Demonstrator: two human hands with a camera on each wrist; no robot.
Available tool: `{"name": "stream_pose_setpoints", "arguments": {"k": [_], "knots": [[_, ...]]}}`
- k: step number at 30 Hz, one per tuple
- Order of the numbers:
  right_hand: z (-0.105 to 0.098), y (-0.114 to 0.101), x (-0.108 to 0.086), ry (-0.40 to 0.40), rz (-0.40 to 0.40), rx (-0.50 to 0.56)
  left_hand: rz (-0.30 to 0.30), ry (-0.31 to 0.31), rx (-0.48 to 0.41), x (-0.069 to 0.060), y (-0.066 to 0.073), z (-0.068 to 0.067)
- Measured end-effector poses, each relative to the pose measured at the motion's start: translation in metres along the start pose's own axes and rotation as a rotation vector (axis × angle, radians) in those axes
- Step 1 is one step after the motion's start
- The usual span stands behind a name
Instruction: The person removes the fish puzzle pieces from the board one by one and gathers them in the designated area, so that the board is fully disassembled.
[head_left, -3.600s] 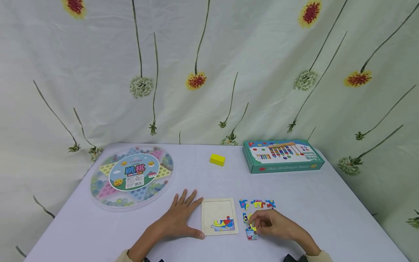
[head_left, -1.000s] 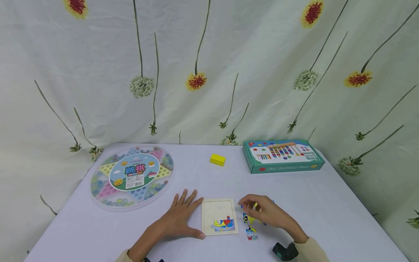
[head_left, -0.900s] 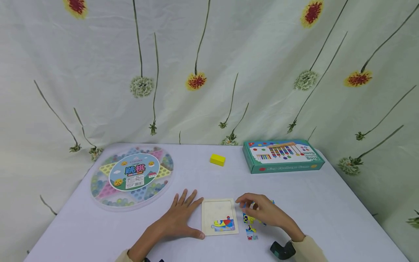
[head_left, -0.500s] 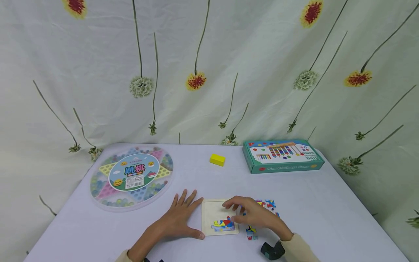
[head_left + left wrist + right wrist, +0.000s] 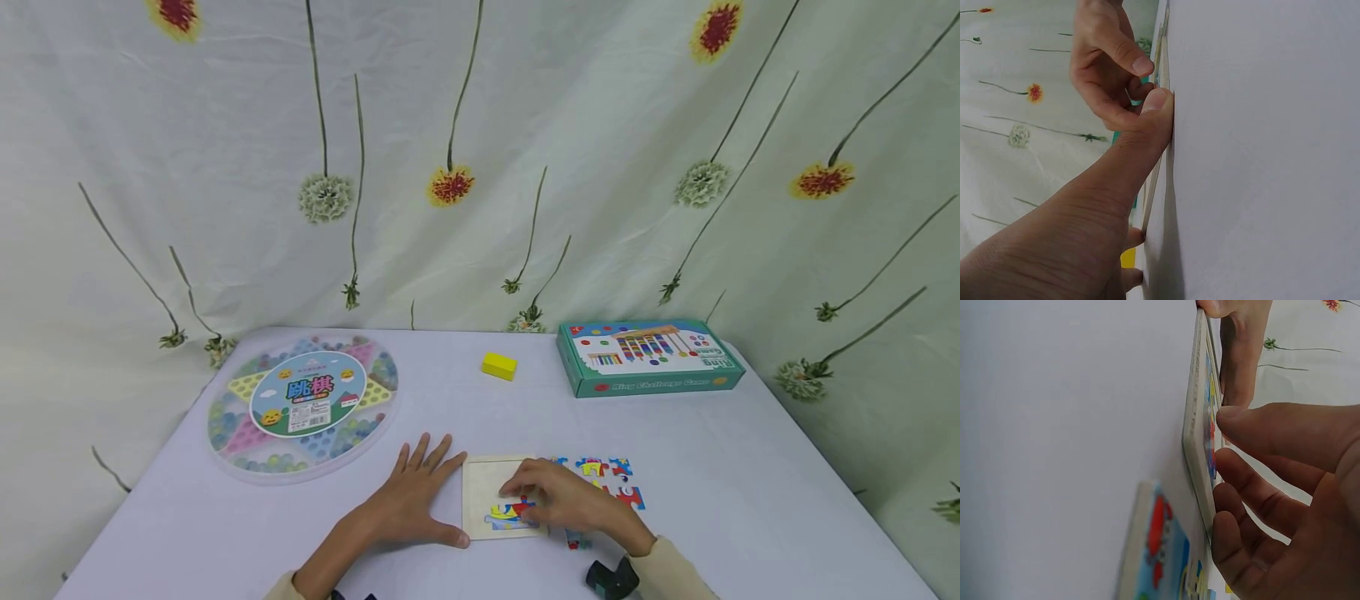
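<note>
A pale wooden jigsaw tray (image 5: 483,477) lies on the white cloth, with several joined jigsaw pieces (image 5: 504,517) at its lower right. My left hand (image 5: 411,497) rests spread beside it, thumb and a fingertip at its left edge. Over the tray's right side is my right hand (image 5: 566,498), fingers loosely bent. In the right wrist view, that hand's thumb touches the jigsaw pieces (image 5: 1212,431) in the tray, and no piece shows between thumb and fingers. Loose jigsaw pieces (image 5: 592,467) lie right of the tray, some hidden under the right hand.
A round Chinese checkers set (image 5: 307,396) sits at the left. Farther back are a yellow block (image 5: 498,366) and a green Ring Challenge Game box (image 5: 648,358). Behind the table hangs a flower-print cloth (image 5: 480,250).
My right hand has moved left from above the loose pieces to the tray, then down onto the joined pieces. More loose pieces show now. My left hand has stayed still.
</note>
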State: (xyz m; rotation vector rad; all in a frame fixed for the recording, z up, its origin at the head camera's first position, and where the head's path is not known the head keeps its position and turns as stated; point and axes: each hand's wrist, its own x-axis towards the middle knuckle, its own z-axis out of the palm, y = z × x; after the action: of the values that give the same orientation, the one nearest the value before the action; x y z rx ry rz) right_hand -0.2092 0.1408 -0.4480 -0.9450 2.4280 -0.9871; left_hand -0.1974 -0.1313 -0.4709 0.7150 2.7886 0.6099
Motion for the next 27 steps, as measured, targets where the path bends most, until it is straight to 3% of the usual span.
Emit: {"name": "stream_pose_setpoints", "arguments": {"k": [27], "knots": [[0.0038,0.0014,-0.0004,0.001,-0.008,-0.053,0.001,-0.002,0.003,0.0001,0.001,-0.0007]]}}
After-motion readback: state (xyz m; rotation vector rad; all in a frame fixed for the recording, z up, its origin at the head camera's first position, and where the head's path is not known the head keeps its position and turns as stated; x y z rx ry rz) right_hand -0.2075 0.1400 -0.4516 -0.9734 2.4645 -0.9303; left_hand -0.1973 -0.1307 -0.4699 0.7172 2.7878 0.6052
